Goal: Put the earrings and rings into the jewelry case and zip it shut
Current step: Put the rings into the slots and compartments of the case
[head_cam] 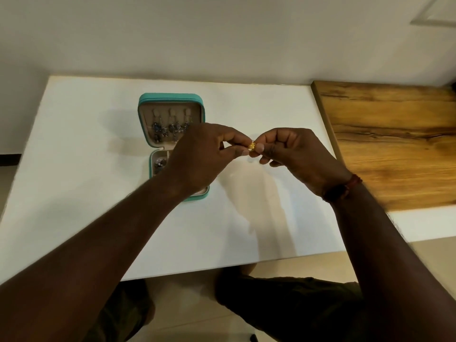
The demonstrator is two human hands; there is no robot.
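Observation:
A teal jewelry case [170,98] lies open on the white table [74,144], its lid propped up at the back. Several dark dangling earrings [170,128] hang inside the lid, and another dark piece [160,163] sits in the lower tray. My left hand [199,159] hovers over the case's lower half and hides most of it. My right hand [291,154] is just to the right. Both hands pinch one small gold piece of jewelry [252,145] between thumb and fingertips, held above the table right of the case.
A wooden board or counter [394,144] adjoins the table on the right. A pale wall [222,33] rises behind the table. My knees show below the table's near edge [222,265]. A red thread band [345,188] is on my right wrist.

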